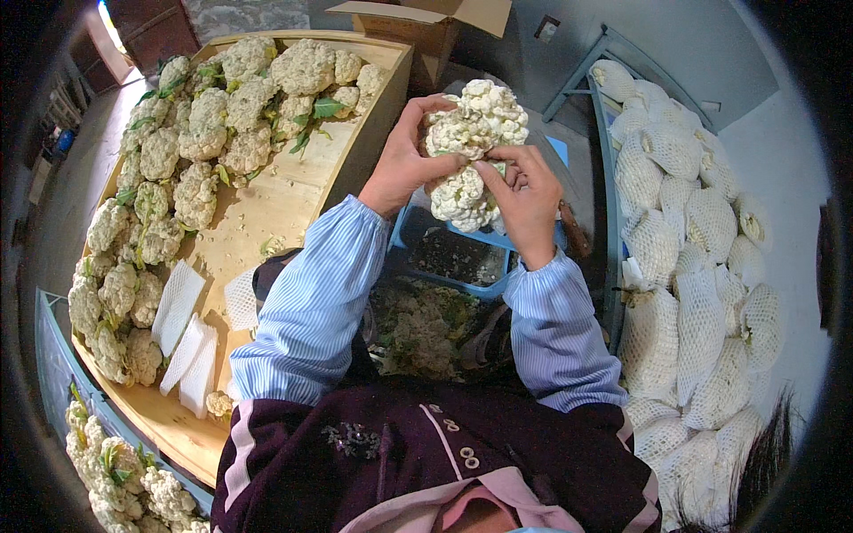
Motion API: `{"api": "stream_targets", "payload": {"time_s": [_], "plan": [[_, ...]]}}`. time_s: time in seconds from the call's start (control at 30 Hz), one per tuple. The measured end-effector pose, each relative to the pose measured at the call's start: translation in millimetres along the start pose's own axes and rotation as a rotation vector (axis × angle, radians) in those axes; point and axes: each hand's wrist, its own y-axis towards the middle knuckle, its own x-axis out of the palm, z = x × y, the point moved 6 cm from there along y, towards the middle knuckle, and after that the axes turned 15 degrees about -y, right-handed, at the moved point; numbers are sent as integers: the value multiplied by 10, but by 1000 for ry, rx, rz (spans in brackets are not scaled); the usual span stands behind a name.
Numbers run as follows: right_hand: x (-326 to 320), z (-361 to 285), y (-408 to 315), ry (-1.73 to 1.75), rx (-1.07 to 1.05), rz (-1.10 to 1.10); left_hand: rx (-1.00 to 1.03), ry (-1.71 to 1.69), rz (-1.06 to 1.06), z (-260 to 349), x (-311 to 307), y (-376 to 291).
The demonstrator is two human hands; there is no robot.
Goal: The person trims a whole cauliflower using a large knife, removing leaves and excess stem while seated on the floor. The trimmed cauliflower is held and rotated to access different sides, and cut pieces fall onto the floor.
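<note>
A head of cauliflower point(476, 123) with cream, knobbly florets is held up in front of me, over a blue plastic crate point(493, 291). My left hand point(412, 156) wraps its left side, the thumb laid across the florets. From the right, my right hand point(526, 193) pinches at the middle of the head with thumb and index finger, its other fingers curled. A lower clump of florets point(456, 196) hangs beneath the thumbs. Just past the right hand shows a rusty brown strip point(573, 230); whether that hand holds it I cannot tell.
Left, a wooden-sided table point(280, 193) bears many cauliflowers point(206, 123) and white foam net sleeves point(178, 303). Net-wrapped cauliflowers point(710, 216) are piled on a metal-framed rack point(603, 173) at right. Behind stands an open cardboard box point(406, 30). More cauliflower point(426, 326) lies below my arms.
</note>
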Motion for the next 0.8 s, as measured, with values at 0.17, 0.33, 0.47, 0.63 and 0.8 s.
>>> {"api": "stream_targets", "payload": {"time_s": [0.17, 0.33, 0.47, 0.63, 0.8], "plan": [[18, -51, -13, -13, -28, 49, -9, -63, -3, -18, -51, 21], [-24, -28, -35, 28, -90, -9, -37, -76, -45, -2, -50, -4], [-190, 166, 57, 174, 87, 117, -59, -59, -31, 7, -60, -57], [-350, 180, 301, -12, -1, 151, -141, -185, -54, 1, -16, -123], [-123, 227, 552, -210, -144, -2, -140, -106, -68, 1, 11, -108]]}}
